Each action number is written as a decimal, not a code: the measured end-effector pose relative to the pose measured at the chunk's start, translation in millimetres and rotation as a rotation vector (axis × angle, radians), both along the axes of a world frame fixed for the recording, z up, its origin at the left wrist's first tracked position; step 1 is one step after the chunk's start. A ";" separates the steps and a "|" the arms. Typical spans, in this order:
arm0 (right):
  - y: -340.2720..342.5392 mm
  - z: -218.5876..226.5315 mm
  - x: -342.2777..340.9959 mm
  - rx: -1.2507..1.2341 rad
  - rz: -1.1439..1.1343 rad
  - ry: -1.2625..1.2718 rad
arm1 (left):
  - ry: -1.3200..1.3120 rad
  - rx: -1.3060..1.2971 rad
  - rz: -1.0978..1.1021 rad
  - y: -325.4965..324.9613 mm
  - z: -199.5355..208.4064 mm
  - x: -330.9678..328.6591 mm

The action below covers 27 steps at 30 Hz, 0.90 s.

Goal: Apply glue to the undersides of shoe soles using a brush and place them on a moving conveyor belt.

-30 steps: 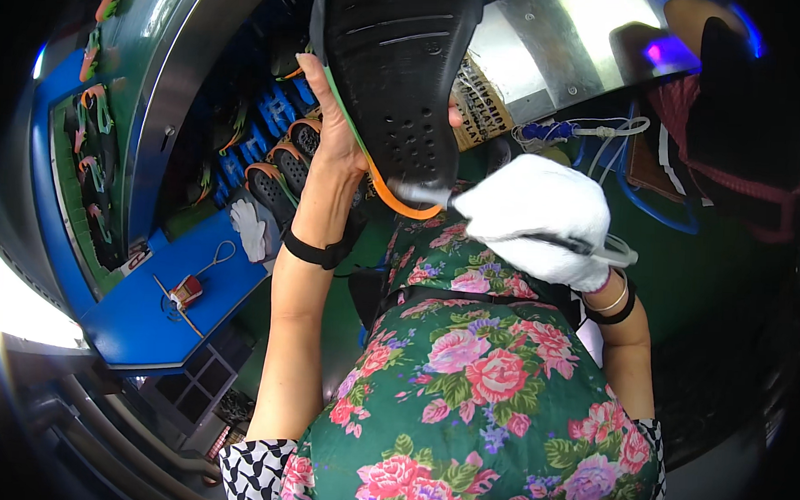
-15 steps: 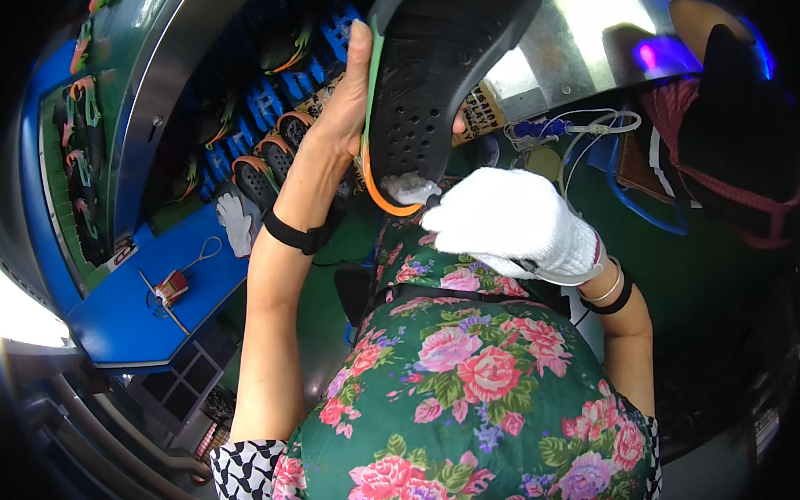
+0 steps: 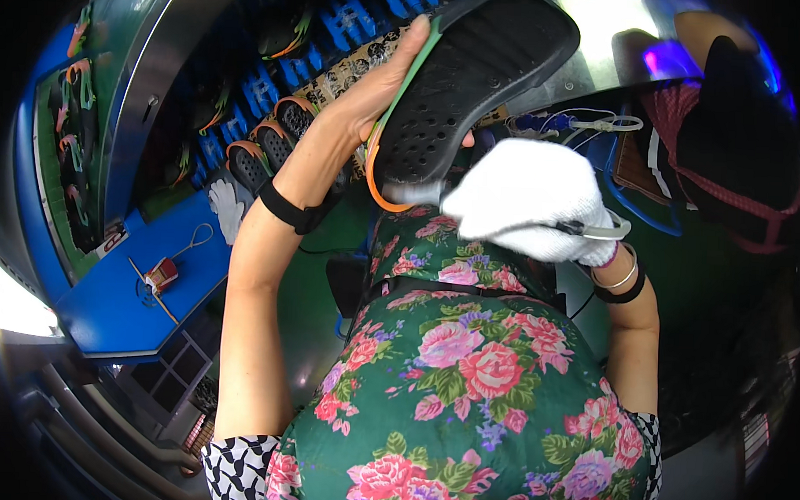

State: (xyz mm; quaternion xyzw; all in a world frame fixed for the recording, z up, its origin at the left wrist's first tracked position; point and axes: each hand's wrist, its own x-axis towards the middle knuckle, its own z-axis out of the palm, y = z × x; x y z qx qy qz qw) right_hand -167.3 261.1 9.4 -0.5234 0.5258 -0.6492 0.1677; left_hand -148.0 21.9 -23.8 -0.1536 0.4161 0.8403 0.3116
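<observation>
A black clog-style shoe point(image 3: 463, 85) with a green and orange edge is held up in front of me, its perforated end nearest my body. My bare left hand point(image 3: 370, 103) is closed round it, thumb along the green edge; a fingertip shows at the opposite side and the other fingers are hidden behind it. In a white knit glove, my right hand point(image 3: 529, 202) is closed on a small brush point(image 3: 417, 194) with pale bristles, blurred by motion. The bristles are against the shoe's near end, by the orange rim. Most of the brush's handle is hidden in the glove.
Several similar shoes point(image 3: 249, 165) stand at the left beside blue holders point(image 3: 263, 95). A white glove point(image 3: 227, 210) lies by a blue table point(image 3: 107, 315), which carries a small red object point(image 3: 162, 275). A curved metal housing point(image 3: 610, 28) rises beyond the shoe, near white cables point(image 3: 611, 123).
The shoe has tilted, its far end swinging right, and my left hand has shifted right with it. My gloved right hand has moved slightly right, the brush staying at the shoe's near end.
</observation>
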 end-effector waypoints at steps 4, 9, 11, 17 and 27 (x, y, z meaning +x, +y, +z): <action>-0.5 -11.5 4.1 0.047 0.045 0.167 | -0.087 -0.137 -0.074 0.9 -2.2 -4.9; -3.2 -5.4 -5.2 0.041 0.000 0.161 | -0.123 -0.022 -0.106 -5.3 -4.3 -7.0; -2.1 -5.1 -8.3 0.060 -0.001 0.170 | -0.077 -0.106 -0.078 -5.6 -3.2 -4.6; 5.3 3.3 -12.3 0.096 -0.183 -0.526 | -0.340 0.321 0.215 -10.9 -14.3 25.9; -15.0 30.6 -11.4 0.163 -0.420 0.124 | -0.064 -0.022 0.386 9.4 -3.5 80.6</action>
